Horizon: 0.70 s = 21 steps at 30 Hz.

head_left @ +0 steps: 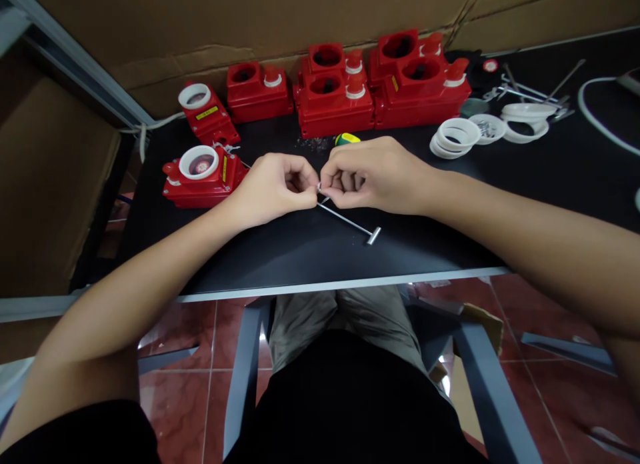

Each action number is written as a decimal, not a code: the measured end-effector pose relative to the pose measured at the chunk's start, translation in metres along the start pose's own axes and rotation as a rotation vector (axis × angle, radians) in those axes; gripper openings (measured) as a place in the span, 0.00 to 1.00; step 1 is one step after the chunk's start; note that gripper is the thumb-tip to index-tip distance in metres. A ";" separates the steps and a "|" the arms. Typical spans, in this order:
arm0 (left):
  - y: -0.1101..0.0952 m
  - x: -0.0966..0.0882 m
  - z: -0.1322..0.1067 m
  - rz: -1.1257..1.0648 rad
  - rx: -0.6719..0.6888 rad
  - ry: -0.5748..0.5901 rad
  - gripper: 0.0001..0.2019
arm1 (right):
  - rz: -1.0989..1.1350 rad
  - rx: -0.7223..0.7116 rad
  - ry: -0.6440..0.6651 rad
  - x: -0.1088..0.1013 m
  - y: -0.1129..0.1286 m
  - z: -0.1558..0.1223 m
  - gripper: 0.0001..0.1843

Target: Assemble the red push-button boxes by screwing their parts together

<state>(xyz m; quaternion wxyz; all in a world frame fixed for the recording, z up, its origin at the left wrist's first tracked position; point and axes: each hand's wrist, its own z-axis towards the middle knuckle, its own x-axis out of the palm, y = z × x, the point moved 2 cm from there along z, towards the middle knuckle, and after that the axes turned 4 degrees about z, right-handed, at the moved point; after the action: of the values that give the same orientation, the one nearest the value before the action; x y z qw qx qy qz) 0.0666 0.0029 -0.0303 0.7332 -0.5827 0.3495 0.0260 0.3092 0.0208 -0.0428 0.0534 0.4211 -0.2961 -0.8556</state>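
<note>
My left hand (277,187) is closed, thumb and fingers pinched on a thin metal rod with a short cylindrical crosspiece (373,235) at its near right end. Fingertip to fingertip with it, my right hand (377,174) pinches a tiny pale piece (319,186), too small to name. Left of my left hand sits a red housing (197,191) with a white ring (199,163) on its round opening. Just behind my right hand lies a yellow-green object (347,139), partly hidden by that hand.
Several red housings (335,114) with round openings line the back by a cardboard wall (300,17). At right are white rings (453,137), a white dish of small metal parts (487,127), and metal rods (530,94). The black tabletop (280,257) has a pale front edge.
</note>
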 end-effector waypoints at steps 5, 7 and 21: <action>-0.002 -0.001 0.001 0.045 0.000 0.015 0.03 | 0.001 -0.002 0.006 0.001 -0.001 0.001 0.03; -0.002 -0.003 0.001 0.056 -0.028 0.026 0.03 | -0.028 0.010 0.014 -0.001 0.000 0.001 0.04; -0.005 -0.012 -0.002 0.006 -0.138 0.043 0.06 | -0.336 -0.069 0.013 0.000 0.016 -0.003 0.14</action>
<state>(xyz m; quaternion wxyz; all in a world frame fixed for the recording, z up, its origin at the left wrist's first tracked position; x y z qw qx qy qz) 0.0585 0.0040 -0.0202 0.6835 -0.6313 0.3643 0.0399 0.3091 0.0060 -0.0350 -0.0741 0.4680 -0.1914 -0.8596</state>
